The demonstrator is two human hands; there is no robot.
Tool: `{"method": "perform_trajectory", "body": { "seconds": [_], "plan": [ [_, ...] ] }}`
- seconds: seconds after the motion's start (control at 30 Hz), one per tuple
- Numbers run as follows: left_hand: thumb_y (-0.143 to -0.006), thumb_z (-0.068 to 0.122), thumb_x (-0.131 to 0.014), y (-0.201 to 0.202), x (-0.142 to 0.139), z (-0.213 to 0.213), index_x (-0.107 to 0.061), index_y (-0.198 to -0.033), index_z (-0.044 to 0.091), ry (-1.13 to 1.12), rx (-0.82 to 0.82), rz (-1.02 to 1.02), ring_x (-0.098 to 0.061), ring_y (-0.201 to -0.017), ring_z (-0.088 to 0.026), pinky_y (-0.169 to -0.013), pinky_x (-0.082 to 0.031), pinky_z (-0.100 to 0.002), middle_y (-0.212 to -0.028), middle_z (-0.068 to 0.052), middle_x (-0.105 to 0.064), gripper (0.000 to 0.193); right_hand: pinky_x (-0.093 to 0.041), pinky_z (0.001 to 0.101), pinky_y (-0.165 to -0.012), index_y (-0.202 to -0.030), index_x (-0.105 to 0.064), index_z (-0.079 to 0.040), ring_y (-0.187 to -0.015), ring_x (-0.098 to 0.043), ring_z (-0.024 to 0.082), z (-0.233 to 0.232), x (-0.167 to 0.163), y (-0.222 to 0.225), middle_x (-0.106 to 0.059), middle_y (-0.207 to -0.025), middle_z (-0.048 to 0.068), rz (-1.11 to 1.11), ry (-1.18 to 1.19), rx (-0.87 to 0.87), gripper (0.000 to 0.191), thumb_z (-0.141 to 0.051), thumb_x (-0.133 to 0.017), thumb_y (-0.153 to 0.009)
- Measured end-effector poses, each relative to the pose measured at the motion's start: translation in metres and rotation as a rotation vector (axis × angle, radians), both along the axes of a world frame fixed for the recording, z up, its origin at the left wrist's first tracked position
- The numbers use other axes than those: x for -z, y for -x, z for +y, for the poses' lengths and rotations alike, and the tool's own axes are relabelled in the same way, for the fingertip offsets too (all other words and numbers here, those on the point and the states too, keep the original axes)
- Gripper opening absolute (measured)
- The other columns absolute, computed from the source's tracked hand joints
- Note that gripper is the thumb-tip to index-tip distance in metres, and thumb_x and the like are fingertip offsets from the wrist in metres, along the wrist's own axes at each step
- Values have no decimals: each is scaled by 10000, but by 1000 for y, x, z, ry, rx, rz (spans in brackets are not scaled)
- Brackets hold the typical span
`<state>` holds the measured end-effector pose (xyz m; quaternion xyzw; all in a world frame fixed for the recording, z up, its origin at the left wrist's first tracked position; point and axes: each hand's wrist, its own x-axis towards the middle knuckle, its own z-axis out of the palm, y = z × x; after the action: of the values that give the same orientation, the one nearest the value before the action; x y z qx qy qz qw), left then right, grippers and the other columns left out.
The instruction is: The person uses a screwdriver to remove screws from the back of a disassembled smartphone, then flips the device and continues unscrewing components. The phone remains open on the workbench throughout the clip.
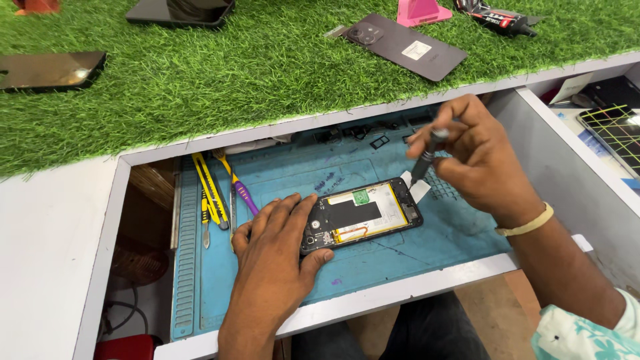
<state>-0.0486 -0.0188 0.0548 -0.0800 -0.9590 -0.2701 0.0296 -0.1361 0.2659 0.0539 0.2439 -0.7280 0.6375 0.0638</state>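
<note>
An opened phone lies back-side up on a blue work mat, showing its battery and circuit boards. My left hand rests flat on the mat and presses the phone's lower end with thumb and fingers. My right hand grips a small screwdriver whose tip points down at the phone's upper right corner.
Yellow tweezers and a purple-handled tool lie on the mat's left. On the green turf above sit a phone back cover, two dark phones, a pink stand and a glue tube. A white partition wall stands at right.
</note>
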Motion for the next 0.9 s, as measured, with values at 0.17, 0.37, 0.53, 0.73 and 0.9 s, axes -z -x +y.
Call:
{"method": "perform_trajectory", "body": {
  "seconds": [0.17,0.37,0.53,0.73,0.9],
  "plan": [
    [-696,342,-833,-1,0,0,-540,-1451,170,-11,11,29,-393,-1418,-284,-1082,-170,-532,-1508,-99,-514,828,-538,301,-879,-1192,-400,-84,-986,-648,145,-4,0,-2,-635,-1052,61,239,-293,227,471,66,-718,-879],
    [-694,341,-833,0,-1,0,-533,-1458,170,-10,3,4,-389,-1422,-283,-1074,-171,-535,-1511,-100,-507,838,-556,281,-904,-1200,-394,-116,-1033,-648,111,-3,1,0,-674,-1103,67,25,-45,-9,437,42,-617,-859],
    [-694,347,-834,-1,-1,1,-536,-1456,172,-12,-3,-3,-377,-1429,-284,-1084,-164,-535,-1515,-98,-506,837,-528,284,-891,-1195,-398,-94,-1018,-609,146,-1,1,0,-610,-1094,98,193,-323,209,544,15,-782,-825],
    [-694,345,-832,-1,-3,1,-534,-1459,170,-11,-4,-10,-365,-1435,-290,-1087,-159,-535,-1520,-100,-500,839,-534,268,-867,-1159,-406,-109,-1072,-651,124,-1,-3,-1,-677,-1098,68,-37,-20,-26,462,65,-663,-816],
    [-696,345,-831,0,-3,1,-531,-1459,172,-6,-7,-28,-367,-1436,-279,-1083,-160,-535,-1520,-94,-500,837,-544,290,-839,-1203,-383,-92,-1004,-634,175,-6,-4,-2,-575,-1037,88,210,-392,318,576,2,-821,-841]
  ]
}}
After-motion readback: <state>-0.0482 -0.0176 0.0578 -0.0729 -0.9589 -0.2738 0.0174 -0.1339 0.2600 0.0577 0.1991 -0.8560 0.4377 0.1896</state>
